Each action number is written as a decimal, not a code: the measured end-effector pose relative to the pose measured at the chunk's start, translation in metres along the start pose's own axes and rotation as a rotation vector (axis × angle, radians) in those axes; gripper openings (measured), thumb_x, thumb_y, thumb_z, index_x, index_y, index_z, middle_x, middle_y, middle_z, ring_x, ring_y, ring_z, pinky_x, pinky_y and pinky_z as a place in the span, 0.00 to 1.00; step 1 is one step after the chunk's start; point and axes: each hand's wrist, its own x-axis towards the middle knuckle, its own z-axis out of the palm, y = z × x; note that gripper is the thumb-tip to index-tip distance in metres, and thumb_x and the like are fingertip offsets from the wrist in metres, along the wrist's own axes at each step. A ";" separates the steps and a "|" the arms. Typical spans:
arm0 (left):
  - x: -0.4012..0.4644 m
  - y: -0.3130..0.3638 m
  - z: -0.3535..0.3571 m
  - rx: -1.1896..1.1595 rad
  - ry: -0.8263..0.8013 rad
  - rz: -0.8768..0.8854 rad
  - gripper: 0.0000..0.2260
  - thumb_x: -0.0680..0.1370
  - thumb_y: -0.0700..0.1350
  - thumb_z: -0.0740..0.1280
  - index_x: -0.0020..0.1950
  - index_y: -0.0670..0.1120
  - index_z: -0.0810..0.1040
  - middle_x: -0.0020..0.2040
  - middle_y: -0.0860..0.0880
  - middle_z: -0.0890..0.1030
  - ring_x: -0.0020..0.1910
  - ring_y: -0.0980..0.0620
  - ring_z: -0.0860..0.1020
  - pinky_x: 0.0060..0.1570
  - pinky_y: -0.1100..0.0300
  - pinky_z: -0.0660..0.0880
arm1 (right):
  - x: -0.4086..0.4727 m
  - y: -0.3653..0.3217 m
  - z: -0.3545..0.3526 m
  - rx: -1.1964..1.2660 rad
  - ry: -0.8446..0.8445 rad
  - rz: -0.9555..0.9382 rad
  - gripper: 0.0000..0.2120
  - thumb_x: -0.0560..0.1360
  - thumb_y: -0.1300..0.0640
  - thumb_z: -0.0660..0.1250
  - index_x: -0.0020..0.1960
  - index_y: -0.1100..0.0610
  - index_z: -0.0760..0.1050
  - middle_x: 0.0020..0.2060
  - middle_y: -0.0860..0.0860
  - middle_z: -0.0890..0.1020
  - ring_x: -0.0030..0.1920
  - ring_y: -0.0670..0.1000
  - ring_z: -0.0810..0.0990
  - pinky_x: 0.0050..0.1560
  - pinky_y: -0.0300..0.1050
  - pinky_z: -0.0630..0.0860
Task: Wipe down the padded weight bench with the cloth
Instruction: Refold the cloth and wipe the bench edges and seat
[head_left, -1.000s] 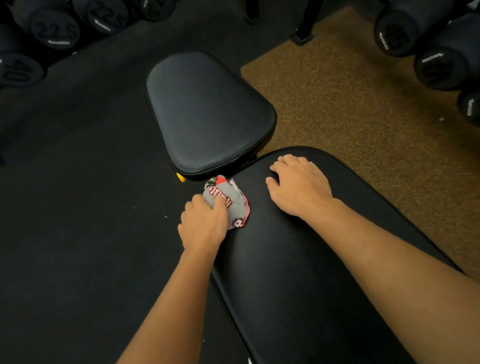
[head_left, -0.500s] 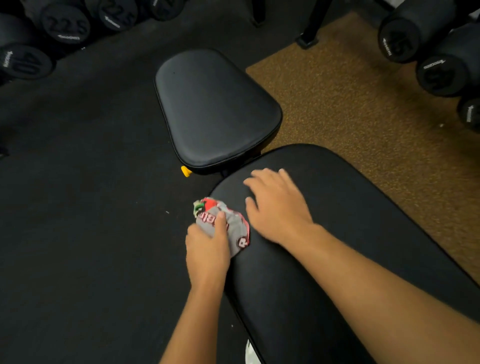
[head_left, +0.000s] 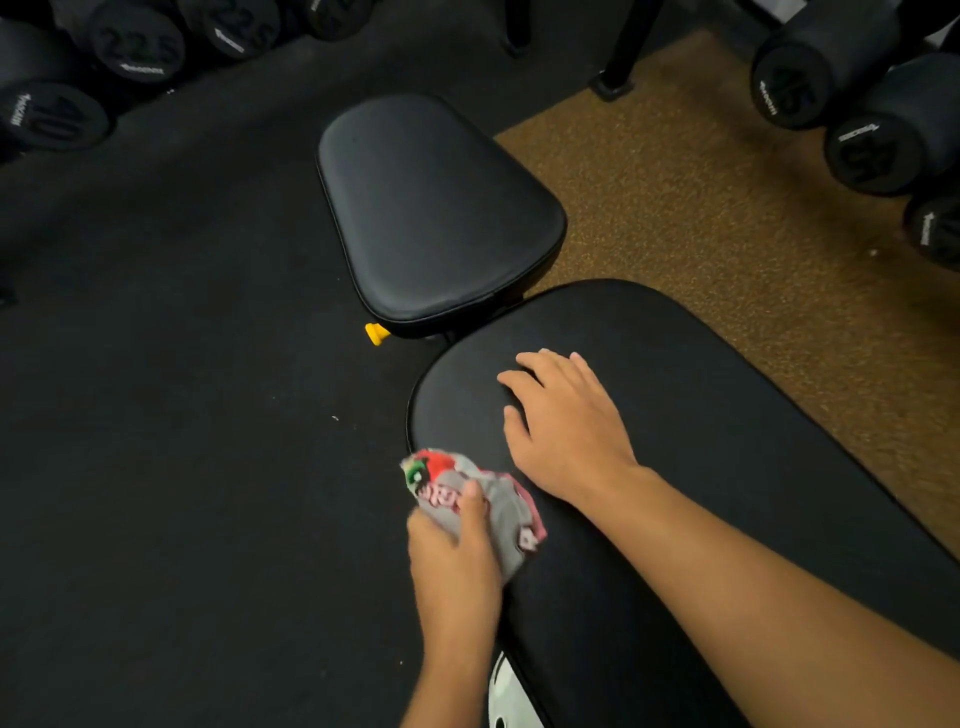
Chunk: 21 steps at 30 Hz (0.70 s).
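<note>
Far left: dumbbells (head_left: 57, 117) on dark rubber floor (head_left: 182, 415), not involved. Mid-frame: small seat pad (head_left: 436, 218) w/ yellow knob (head_left: 375, 333) at its near edge, no hand on it.

L hand (head_left: 454, 561) grips bunched grey/red cloth (head_left: 498, 506), fingers curled round it, thumb on top, pressing it vs. the left rim of the long back pad (head_left: 701, 415), near that pad's rounded end. R hand (head_left: 566, 431) lies flat on the pad top just beside the cloth, fingers spread and relaxed, holding nothing; prob. bracing.

Step in hand, as I read it: wiping the pad's side edge. Next likely calls for running the cloth along the rim, then across the top; R hand would need to lift clear. Seat pad looks not yet done.
</note>
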 end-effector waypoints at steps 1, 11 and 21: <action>-0.011 -0.005 0.000 -0.024 -0.010 -0.007 0.09 0.78 0.54 0.63 0.50 0.50 0.70 0.43 0.56 0.76 0.39 0.62 0.73 0.32 0.69 0.66 | -0.003 0.000 0.000 0.007 0.000 -0.010 0.18 0.77 0.55 0.62 0.66 0.57 0.74 0.66 0.55 0.73 0.71 0.56 0.66 0.73 0.54 0.54; 0.030 0.009 0.004 -0.040 0.053 -0.013 0.21 0.79 0.59 0.57 0.58 0.41 0.70 0.55 0.44 0.77 0.50 0.47 0.74 0.46 0.58 0.66 | -0.043 -0.004 -0.004 0.108 -0.009 -0.105 0.17 0.76 0.57 0.63 0.64 0.55 0.76 0.64 0.52 0.76 0.66 0.53 0.71 0.70 0.48 0.60; -0.063 -0.045 0.006 -0.110 -0.016 0.069 0.12 0.79 0.55 0.60 0.56 0.48 0.71 0.48 0.53 0.78 0.47 0.55 0.78 0.40 0.67 0.70 | -0.115 0.000 -0.026 0.170 0.005 -0.364 0.12 0.75 0.56 0.61 0.50 0.55 0.82 0.42 0.48 0.80 0.42 0.51 0.75 0.43 0.45 0.74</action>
